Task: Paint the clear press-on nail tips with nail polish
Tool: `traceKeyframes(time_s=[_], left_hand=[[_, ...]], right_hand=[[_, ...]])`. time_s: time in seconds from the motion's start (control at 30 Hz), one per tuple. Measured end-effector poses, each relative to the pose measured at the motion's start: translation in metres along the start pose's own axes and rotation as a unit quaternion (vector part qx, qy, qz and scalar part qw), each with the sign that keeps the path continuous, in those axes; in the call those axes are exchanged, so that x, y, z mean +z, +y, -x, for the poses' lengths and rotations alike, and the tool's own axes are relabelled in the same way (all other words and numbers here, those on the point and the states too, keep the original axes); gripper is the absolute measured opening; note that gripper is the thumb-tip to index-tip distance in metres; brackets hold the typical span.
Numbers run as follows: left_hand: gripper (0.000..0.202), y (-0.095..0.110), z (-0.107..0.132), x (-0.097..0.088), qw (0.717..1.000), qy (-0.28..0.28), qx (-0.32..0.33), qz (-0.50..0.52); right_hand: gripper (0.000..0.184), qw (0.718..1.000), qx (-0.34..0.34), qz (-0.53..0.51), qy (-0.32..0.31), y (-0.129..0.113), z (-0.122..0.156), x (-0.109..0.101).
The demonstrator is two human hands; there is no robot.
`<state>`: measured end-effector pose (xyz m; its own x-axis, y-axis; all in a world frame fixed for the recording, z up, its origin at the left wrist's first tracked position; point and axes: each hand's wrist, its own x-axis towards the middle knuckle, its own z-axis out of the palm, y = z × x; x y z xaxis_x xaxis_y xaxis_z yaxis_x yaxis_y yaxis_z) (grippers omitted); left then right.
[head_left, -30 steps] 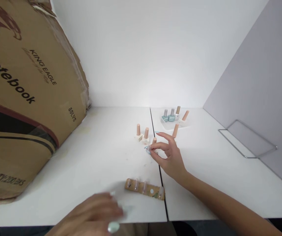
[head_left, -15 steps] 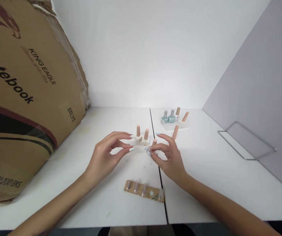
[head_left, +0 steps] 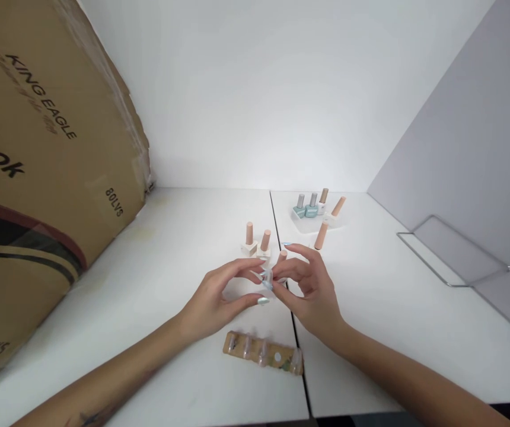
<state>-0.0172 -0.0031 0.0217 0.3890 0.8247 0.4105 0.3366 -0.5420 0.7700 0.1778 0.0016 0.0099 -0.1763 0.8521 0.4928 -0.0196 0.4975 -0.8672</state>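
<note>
Between the thumb and forefinger of my right hand [head_left: 311,287] is a small clear false nail [head_left: 267,277]. My left hand [head_left: 219,296] faces it from the other side, thumb and fingers apart, with fingertips close to the nail; whether they touch it I cannot tell. Just behind the hands two nail polish bottles with peach caps, one [head_left: 249,237] left of the other [head_left: 264,244], stand upright. A third peach cap [head_left: 282,256] is partly hidden by my right fingers. Nearer the front lies a brown cardboard strip [head_left: 269,356] with several clear false nails on it.
A clear tray [head_left: 303,228] at the back right holds several polish bottles, among them a blue-green one [head_left: 311,210]. Another peach cap [head_left: 321,235] tilts in front of it. A large cardboard box [head_left: 68,196] stands left. A metal wire frame [head_left: 433,267] is at the right panel.
My left hand has moved right and nearer my right hand, its fingertips now close to the false nail. The whole view has shifted slightly. My right hand keeps its pinch.
</note>
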Motion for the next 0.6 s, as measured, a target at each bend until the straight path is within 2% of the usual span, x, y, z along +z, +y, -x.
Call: traceKeyframes(time_s=[0.2, 0.43, 0.6], left_hand=[[0.007, 0.001, 0.0, 0.005, 0.993, 0.054, -0.064, 0.081], [0.004, -0.006, 0.005, 0.008, 0.986, 0.092, -0.055, 0.127], [0.009, -0.009, 0.007, 0.008, 0.981, 0.129, -0.064, 0.132]], right_hand=[[0.053, 0.997, 0.058, -0.049, -0.012, 0.0, 0.004, 0.008], [0.041, 0.993, 0.104, -0.056, -0.013, -0.003, 0.005, 0.01], [0.032, 0.992, 0.089, -0.082, -0.043, -0.005, 0.004, 0.009]])
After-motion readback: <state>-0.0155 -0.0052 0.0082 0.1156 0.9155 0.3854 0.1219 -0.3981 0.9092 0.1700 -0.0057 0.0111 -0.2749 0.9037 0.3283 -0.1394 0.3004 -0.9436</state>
